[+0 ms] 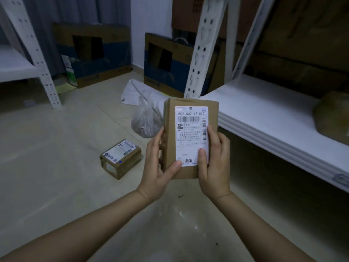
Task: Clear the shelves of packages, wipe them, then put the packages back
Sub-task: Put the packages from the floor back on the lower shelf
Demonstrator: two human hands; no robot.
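Observation:
I hold a brown cardboard package [188, 118] with a white shipping label upright in front of me, above the floor. My left hand [160, 167] grips its left side, thumb on the front near the bottom. My right hand [215, 163] grips its right side, thumb and a finger lying on the label. To the right runs a white shelf [264, 118], with another brown package [332, 118] at its far right. A smaller labelled box [120, 158] lies on the tiled floor to the left.
A clear plastic bag [145, 120] and a white mailer bag [134, 93] lie on the floor behind the held package. Two large flat cartons [90, 53] lean against the back wall. A second white rack [43, 72] stands at the left. Big cartons fill the upper right shelf.

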